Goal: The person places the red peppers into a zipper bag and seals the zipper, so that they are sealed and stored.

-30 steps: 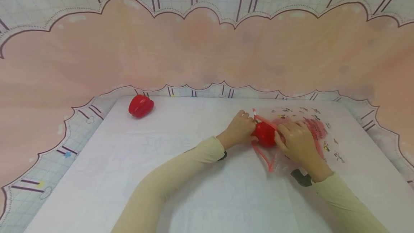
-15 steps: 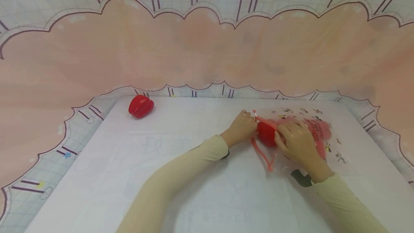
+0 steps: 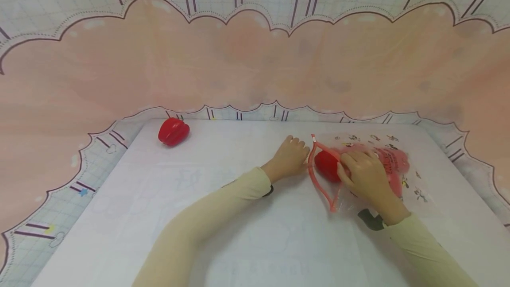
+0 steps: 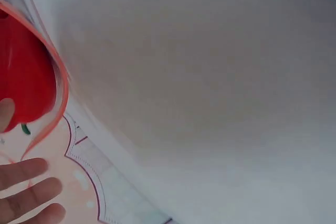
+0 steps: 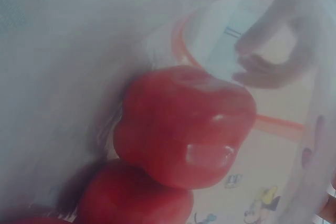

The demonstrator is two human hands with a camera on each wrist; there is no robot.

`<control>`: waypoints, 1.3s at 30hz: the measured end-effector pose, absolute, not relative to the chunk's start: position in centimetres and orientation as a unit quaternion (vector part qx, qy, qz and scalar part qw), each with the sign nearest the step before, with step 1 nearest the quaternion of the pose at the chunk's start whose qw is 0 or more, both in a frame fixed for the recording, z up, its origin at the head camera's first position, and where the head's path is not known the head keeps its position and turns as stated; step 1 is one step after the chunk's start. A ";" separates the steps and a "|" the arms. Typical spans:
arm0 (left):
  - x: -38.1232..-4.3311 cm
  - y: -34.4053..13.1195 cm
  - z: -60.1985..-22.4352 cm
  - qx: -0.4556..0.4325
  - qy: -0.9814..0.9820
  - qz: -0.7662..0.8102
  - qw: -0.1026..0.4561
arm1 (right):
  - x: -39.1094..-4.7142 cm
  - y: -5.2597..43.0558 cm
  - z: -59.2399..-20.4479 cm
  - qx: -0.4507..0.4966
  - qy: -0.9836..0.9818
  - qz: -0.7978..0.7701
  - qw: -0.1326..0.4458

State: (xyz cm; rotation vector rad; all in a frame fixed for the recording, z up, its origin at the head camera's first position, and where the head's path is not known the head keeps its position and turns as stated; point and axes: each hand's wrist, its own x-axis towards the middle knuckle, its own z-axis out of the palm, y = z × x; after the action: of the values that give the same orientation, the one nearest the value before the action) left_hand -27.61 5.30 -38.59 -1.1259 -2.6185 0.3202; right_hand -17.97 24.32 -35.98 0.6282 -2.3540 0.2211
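Observation:
A clear zip bag [image 3: 416, 176] with cartoon prints and a coral rim lies on the right side of the table, its mouth gaping to the left. Just inside the mouth sits a red bell pepper [image 3: 327, 166]; its green stem shows in the left wrist view. My right hand [image 3: 366, 176] pinches the upper rim of the bag over this pepper. Through the plastic, the right wrist view shows a bell pepper [image 5: 184, 124] lying against another bell pepper [image 5: 136, 198]. Outside the mouth, my left hand [image 3: 288, 156] holds nothing, its fingers [image 4: 31, 198] spread apart beside the rim.
Another red bell pepper [image 3: 173, 132] lies at the far left of the white table [image 3: 239, 234]. A patterned peach and white cloth [image 3: 239, 65] hangs behind the table and borders its sides.
The left hand first pushed the bell pepper a little right into the bag mouth, then let go and drew back left. The right hand has stayed on the rim.

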 end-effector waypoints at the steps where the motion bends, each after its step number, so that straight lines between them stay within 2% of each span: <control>1: -27.5 4.9 -38.4 -0.390 -0.903 0.111 0.140 | -18.0 24.3 -36.0 0.241 -0.905 0.086 0.340; 14: -26.7 -1.9 -35.7 -0.408 -0.879 0.131 0.209 | -18.2 24.3 -36.2 0.243 -0.903 0.078 0.347; 29: -28.0 -11.0 -34.8 -0.365 -0.890 0.118 0.245 | -18.0 24.2 -36.2 0.216 -0.924 0.063 0.309; 39: -29.5 -18.5 -33.8 -0.313 -0.912 0.119 0.237 | -18.0 24.1 -36.1 0.222 -0.921 0.061 0.315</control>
State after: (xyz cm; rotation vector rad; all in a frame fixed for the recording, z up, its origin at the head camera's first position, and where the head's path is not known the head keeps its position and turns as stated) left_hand -29.51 -18.51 -33.79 -0.8588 -2.4991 0.3275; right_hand -18.03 24.14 -36.10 0.5856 -2.4249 0.1616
